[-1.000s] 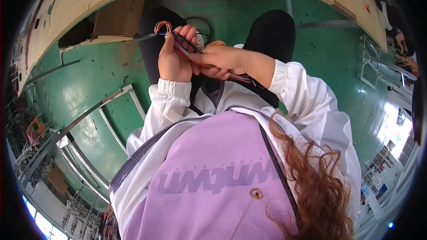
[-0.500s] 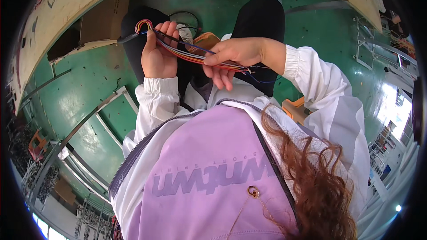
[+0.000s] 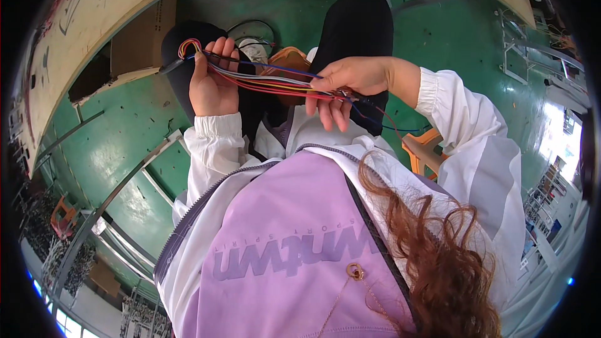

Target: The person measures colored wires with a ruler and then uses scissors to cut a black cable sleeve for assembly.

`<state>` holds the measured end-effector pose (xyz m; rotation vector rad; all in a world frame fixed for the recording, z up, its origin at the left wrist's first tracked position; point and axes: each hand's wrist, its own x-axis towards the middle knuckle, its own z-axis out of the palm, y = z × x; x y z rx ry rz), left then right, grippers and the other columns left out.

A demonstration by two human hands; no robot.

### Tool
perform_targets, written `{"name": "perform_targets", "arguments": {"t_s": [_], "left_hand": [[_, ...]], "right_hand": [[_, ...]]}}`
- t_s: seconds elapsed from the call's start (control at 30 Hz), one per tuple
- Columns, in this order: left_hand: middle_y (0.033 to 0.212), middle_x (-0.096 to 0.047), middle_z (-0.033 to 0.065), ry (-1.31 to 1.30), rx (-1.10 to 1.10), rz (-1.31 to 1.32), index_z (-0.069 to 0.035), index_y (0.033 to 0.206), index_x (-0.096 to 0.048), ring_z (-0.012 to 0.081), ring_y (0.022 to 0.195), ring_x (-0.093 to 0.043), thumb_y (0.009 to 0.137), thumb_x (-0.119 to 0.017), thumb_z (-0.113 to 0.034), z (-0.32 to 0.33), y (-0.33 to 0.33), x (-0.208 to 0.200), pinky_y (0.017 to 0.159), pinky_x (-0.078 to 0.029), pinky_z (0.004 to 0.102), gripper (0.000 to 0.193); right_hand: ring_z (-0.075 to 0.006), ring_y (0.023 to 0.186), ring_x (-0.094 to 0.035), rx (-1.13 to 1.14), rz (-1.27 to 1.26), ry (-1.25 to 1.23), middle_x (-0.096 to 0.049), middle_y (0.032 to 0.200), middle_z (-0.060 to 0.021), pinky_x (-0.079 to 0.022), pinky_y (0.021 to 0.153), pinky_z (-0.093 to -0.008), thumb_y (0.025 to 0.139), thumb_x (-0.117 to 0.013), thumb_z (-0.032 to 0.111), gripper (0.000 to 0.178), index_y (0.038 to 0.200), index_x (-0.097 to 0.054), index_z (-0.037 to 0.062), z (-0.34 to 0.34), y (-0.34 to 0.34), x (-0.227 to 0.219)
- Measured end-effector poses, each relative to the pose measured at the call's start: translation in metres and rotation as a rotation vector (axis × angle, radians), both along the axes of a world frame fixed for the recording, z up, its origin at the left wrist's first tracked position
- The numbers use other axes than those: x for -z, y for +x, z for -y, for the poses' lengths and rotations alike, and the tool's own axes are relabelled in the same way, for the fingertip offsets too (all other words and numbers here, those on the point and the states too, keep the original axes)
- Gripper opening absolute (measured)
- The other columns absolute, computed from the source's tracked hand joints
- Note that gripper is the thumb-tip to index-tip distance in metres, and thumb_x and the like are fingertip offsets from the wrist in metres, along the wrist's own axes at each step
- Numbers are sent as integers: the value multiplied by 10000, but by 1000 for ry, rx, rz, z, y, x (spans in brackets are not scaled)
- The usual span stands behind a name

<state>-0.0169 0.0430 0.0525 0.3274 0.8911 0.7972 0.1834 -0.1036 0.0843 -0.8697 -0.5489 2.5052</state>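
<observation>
Head view, read left to right from the bundle of thin multicoloured insulated wires [image 3: 269, 78], my landmark throughout. At the bundle's left end, my left hand [image 3: 211, 84] has its grip closed around the looped ends, thumb and fingers wrapped so the red, orange and blue strands fan over the top of the fist; I judge this anchors one end. The bundle runs taut and nearly level to the right, held in the air above my lap rather than resting on any counter. At its right end, my right hand [image 3: 350, 84] pinches the strands between thumb and fingers, grip narrow, probably to keep them parallel and stretched. Beyond that pinch, loose tails droop toward the orange plastic chair [image 3: 426, 150]. Beneath the bundle lies the green painted floor [image 3: 138, 125].
</observation>
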Motion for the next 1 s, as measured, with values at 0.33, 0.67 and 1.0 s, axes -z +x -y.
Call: {"name": "perform_targets", "arguments": {"t_s": [0.33,0.67,1.0], "left_hand": [[751,-615,72,179,155,-122,-8,920,-554,77,486,-418,931,-443,-277,1,-9,16,364,-236,183,291],[898,-623,83,19,107,-14,-27,991,-540,168,787,-581,928,-449,-310,13,-5,23,732,-481,288,304],[913,-582,78,50,98,132,-78,870,-507,175,840,-532,929,-443,-318,19,-4,27,820,-418,311,255]], "right_hand": [[-170,1179,-418,99,532,436,-508,1232,-85,-260,1023,-308,945,-357,380,457,1230,-503,54,4,-3,27],[-174,922,-597,175,240,206,-612,1043,-128,-438,840,-273,947,-381,275,379,1066,-562,-37,-47,-41,39],[-71,460,-348,157,272,6,-377,567,44,-325,445,-230,914,-405,405,356,785,-507,88,-58,-71,37]]}}
